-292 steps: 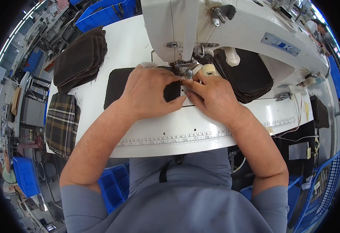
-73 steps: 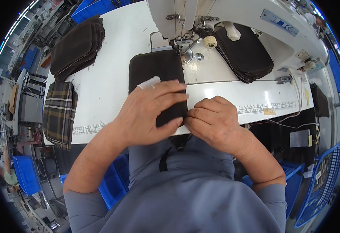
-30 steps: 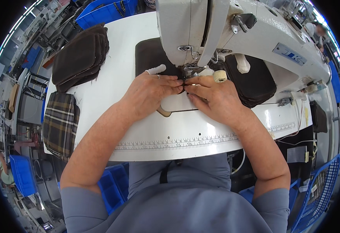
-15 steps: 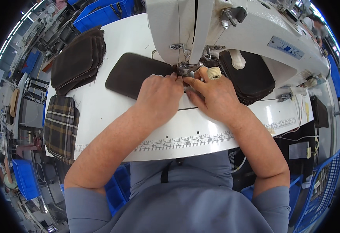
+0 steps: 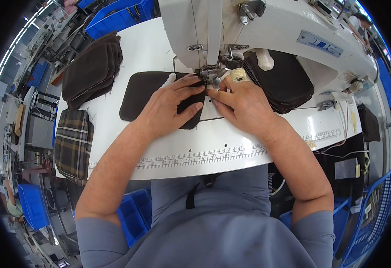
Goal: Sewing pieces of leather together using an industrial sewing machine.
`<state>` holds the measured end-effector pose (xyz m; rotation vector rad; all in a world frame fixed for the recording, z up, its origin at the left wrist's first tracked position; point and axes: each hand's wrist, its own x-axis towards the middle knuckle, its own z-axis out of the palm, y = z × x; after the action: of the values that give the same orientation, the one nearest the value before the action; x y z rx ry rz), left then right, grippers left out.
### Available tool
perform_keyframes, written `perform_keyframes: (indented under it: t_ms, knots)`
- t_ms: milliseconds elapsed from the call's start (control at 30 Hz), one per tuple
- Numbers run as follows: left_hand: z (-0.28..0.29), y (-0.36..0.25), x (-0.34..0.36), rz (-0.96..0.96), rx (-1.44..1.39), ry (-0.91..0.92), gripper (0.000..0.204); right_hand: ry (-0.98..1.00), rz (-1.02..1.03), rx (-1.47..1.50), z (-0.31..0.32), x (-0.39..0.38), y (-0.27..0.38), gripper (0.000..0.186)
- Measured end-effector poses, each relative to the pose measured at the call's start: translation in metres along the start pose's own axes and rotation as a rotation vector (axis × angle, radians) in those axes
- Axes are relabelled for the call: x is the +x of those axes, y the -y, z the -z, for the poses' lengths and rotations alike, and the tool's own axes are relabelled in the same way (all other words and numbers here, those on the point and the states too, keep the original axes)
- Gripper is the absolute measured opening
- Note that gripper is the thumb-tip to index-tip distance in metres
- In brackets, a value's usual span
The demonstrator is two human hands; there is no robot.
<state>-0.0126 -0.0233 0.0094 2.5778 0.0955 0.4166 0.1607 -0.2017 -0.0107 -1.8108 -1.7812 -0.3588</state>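
A dark brown rounded panel, seemingly fabric or leather, lies under the sewing machine's needle area, its right edge along the presser foot. My left hand rests flat on this panel with fingers spread, the fingertips just left of the foot. Something white shows beside that hand's knuckles. To the right of the foot is my right hand, fingers curled and the index tip at the panel's edge. Whatever those fingers pinch is too small or hidden to tell.
Brown panels are stacked at the left, above plaid pieces. Another brown stack sits beneath the sewing machine's arm. A ruler strip runs along the table's front. Blue bins stand around.
The panel has turned and its lower right part has come toward me. My left hand has gone from pinching by the foot to lying spread on the panel. My right hand stays near the foot.
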Motion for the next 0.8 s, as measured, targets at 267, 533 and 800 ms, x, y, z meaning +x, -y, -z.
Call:
perform_keyframes:
  t_ms: [267, 533, 800]
  knots:
    - [-0.014, -0.018, -0.012, 0.05, 0.189, 0.04, 0.056, 0.001, 0.1, 0.09, 0.01, -0.005, 0.001, 0.018]
    - [-0.014, -0.016, -0.013, 0.02, 0.237, 0.049, 0.051, 0.105, 0.07, 0.127, 0.016, -0.006, 0.008, 0.02]
    - [-0.012, -0.016, -0.015, -0.008, 0.275, 0.057, 0.058, 0.112, 0.124, 0.123, 0.017, -0.01, 0.01, 0.019]
